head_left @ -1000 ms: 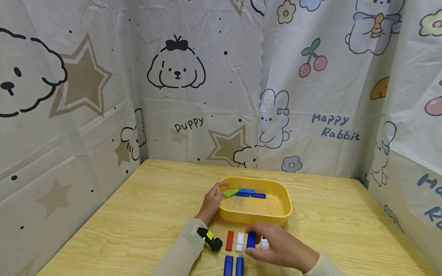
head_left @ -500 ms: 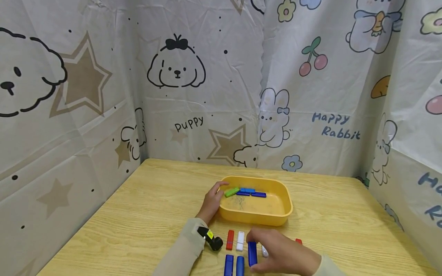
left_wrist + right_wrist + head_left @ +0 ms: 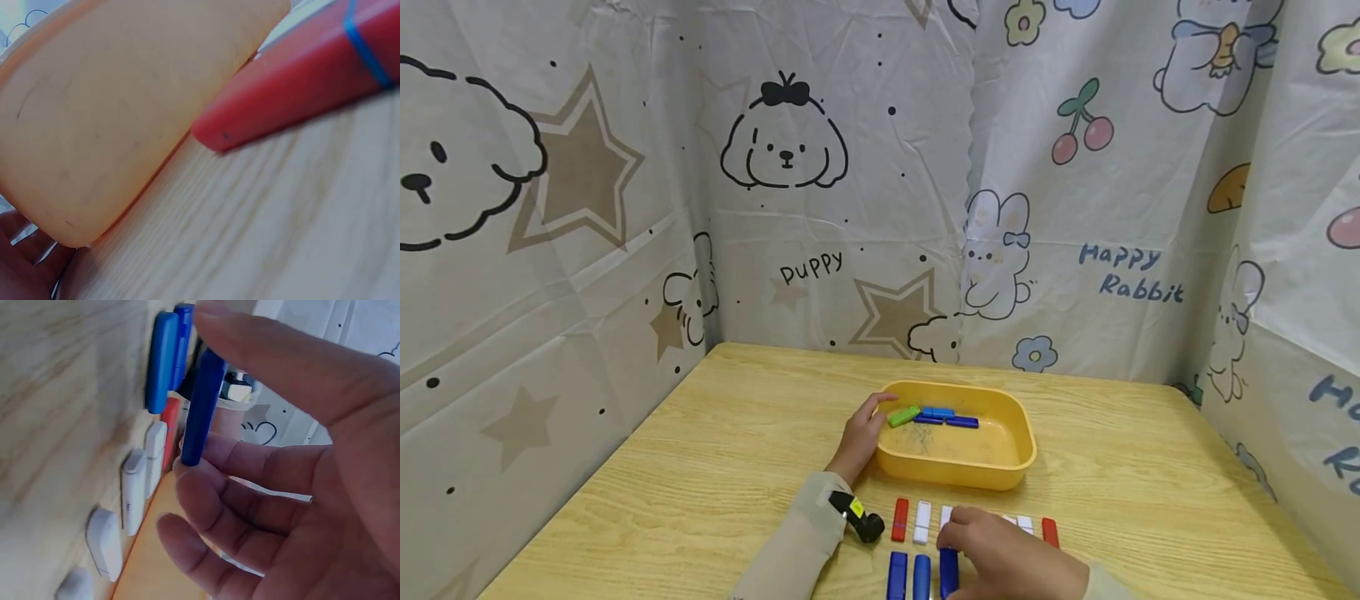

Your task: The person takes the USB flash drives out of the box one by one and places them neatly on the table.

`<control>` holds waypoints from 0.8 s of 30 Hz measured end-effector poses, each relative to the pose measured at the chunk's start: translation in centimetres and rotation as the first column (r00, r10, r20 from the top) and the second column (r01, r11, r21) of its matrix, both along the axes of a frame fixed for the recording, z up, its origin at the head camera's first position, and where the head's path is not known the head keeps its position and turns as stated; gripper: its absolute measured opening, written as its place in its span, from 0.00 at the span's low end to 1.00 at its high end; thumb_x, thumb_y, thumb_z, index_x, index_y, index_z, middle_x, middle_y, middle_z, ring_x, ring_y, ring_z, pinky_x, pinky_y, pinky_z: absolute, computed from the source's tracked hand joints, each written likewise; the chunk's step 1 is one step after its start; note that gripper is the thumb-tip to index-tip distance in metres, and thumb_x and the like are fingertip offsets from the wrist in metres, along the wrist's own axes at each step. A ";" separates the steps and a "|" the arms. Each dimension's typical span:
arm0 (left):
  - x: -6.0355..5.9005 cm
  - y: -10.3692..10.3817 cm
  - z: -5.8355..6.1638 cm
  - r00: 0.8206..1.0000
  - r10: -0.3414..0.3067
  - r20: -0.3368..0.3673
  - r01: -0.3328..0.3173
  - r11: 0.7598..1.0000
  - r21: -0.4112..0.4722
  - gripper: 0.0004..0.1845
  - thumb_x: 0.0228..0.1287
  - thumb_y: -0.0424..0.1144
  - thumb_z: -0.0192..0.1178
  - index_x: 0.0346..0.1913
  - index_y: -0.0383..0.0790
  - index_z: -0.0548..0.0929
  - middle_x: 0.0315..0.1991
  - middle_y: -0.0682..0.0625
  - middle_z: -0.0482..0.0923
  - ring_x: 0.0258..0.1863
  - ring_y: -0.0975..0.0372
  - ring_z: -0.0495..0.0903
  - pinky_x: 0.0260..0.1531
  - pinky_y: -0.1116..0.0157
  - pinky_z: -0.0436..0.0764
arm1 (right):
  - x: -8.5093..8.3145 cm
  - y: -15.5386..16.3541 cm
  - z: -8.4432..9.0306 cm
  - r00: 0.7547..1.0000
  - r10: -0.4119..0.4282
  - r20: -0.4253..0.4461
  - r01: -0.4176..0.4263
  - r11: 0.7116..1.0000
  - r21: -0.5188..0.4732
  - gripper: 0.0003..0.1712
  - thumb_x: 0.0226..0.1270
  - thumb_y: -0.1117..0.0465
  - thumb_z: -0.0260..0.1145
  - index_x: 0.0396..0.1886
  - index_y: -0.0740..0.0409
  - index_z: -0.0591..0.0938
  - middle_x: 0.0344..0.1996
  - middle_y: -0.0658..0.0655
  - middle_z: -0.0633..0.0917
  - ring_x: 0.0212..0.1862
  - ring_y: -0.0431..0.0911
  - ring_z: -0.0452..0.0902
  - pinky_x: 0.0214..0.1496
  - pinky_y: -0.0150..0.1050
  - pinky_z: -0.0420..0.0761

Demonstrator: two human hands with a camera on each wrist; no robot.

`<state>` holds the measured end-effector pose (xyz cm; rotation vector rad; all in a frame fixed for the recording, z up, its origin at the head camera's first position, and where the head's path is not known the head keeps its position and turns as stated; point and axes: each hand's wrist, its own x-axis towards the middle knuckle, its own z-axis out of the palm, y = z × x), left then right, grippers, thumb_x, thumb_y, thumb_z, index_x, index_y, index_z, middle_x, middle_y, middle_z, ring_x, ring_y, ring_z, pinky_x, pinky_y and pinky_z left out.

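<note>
My right hand point(image 3: 1011, 554) holds a dark blue USB stick point(image 3: 949, 573) lengthwise between thumb and fingertips, close over the table. In the right wrist view, the stick point(image 3: 205, 409) spans from the thumb to the fingertips. Just left of it in the head view lie a lighter blue USB stick point(image 3: 922, 575) and another dark blue one point(image 3: 897, 575), side by side. My left hand point(image 3: 857, 440) grips the left end of a yellow plastic tub point(image 3: 955, 475), with its fingers at the rim. Inside the tub are a green stick point(image 3: 903, 417) and several blue ones point(image 3: 962, 422).
A row of sticks runs between the tub and my right hand: a red one point(image 3: 900, 520), white ones point(image 3: 922, 522), and another red one point(image 3: 1050, 532) at the right end. My right hand hides part of this row. Printed curtains point(image 3: 805, 225) stand behind the table point(image 3: 760, 417).
My right hand has carried the dark blue stick toward me, out of the far row to beside the two front blue ones. A white stick shows behind it. My left hand stays at the tub.
</note>
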<state>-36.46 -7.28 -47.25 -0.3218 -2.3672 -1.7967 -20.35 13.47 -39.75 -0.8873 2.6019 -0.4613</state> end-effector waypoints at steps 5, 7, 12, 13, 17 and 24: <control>-0.1 0.0 0.0 1.000 -0.002 0.003 0.002 1.000 0.008 0.19 0.68 0.34 0.42 0.57 0.46 0.77 0.67 0.45 0.68 0.64 0.53 0.67 0.57 0.51 0.71 | -0.1 -0.3 -0.5 0.999 -0.050 0.014 0.049 0.997 0.052 0.31 0.43 0.29 0.71 0.45 0.40 0.84 0.36 0.38 0.76 0.33 0.35 0.71 0.39 0.37 0.78; -0.1 0.0 0.0 1.000 -0.002 0.007 0.002 1.000 0.012 0.19 0.68 0.34 0.42 0.57 0.46 0.77 0.67 0.45 0.68 0.64 0.53 0.66 0.58 0.51 0.71 | -0.2 -0.3 -0.8 0.998 -0.063 0.018 0.062 0.996 0.070 0.32 0.41 0.28 0.71 0.44 0.39 0.83 0.35 0.38 0.75 0.32 0.36 0.70 0.38 0.38 0.77; -0.1 0.0 -0.1 1.000 0.001 0.005 -0.001 1.000 0.009 0.19 0.68 0.34 0.42 0.57 0.45 0.77 0.66 0.45 0.68 0.63 0.53 0.67 0.58 0.51 0.71 | -0.3 -0.3 -1.3 1.000 -0.025 -0.013 0.026 0.996 0.081 0.31 0.41 0.29 0.72 0.43 0.40 0.83 0.33 0.39 0.74 0.31 0.36 0.69 0.34 0.36 0.75; -0.1 0.0 0.0 1.000 0.001 0.003 -0.001 1.000 0.009 0.19 0.68 0.34 0.42 0.57 0.45 0.77 0.66 0.45 0.68 0.63 0.52 0.67 0.58 0.51 0.71 | -0.3 -0.3 -1.4 1.000 -0.018 -0.015 0.019 0.997 0.080 0.30 0.42 0.30 0.72 0.43 0.40 0.83 0.33 0.39 0.74 0.31 0.36 0.69 0.34 0.36 0.75; 0.0 0.0 0.0 1.000 -0.005 -0.001 0.005 1.000 0.005 0.19 0.68 0.34 0.42 0.57 0.45 0.77 0.66 0.45 0.68 0.63 0.52 0.67 0.58 0.50 0.70 | -0.5 -0.2 -1.8 1.000 0.004 -0.023 -0.003 0.997 0.074 0.26 0.47 0.35 0.73 0.43 0.41 0.83 0.33 0.39 0.75 0.31 0.35 0.69 0.36 0.35 0.75; 0.0 0.0 0.0 1.000 -0.007 -0.010 0.007 1.000 0.009 0.19 0.69 0.33 0.42 0.57 0.44 0.77 0.66 0.44 0.68 0.64 0.51 0.66 0.60 0.49 0.68 | -0.6 -0.2 -2.1 1.000 0.007 -0.020 -0.006 0.998 0.065 0.24 0.49 0.37 0.73 0.43 0.41 0.82 0.33 0.39 0.75 0.32 0.35 0.68 0.36 0.35 0.75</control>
